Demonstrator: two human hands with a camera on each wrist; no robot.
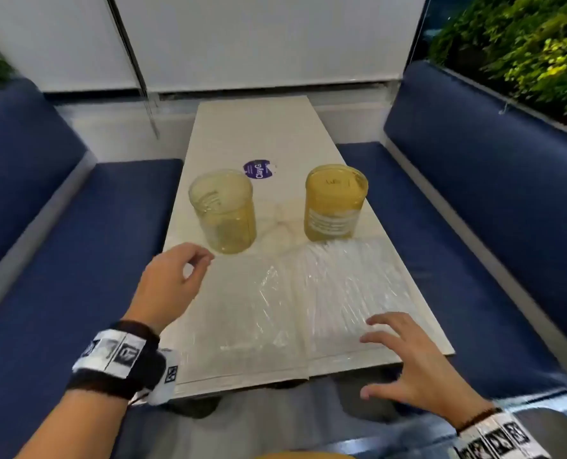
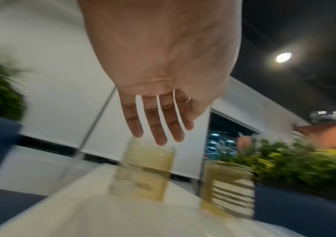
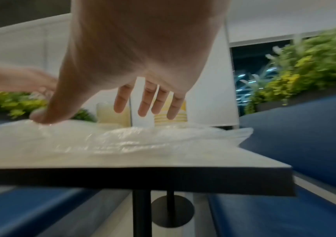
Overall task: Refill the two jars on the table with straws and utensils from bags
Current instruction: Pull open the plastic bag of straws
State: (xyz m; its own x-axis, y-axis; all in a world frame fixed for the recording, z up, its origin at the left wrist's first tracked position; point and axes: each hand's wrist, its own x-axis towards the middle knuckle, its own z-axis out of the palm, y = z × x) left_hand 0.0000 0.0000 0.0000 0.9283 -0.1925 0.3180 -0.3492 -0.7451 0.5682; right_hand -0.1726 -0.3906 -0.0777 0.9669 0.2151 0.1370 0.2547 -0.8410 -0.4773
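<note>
Two empty yellowish see-through jars stand mid-table: the left jar [image 1: 222, 213] [image 2: 144, 170] and the right jar [image 1: 335, 203] [image 2: 227, 189], which carries a white label. Two clear plastic bags lie flat on the near half of the table: the left bag [image 1: 242, 313] and the right bag [image 1: 348, 283] [image 3: 122, 141], which holds pale straws. My left hand [image 1: 192, 266] [image 2: 158, 128] hovers just short of the left jar, fingers relaxed, holding nothing. Over the right bag's near corner my right hand [image 1: 375, 362] [image 3: 98, 102] is spread, its thumb touching the plastic.
The narrow pale table [image 1: 252, 127] has a purple sticker [image 1: 258, 169] behind the jars. Blue padded benches [image 1: 76, 226] [image 1: 474, 193] run along both sides. White blinds close off the far end, and green plants [image 1: 524, 44] sit behind the right bench.
</note>
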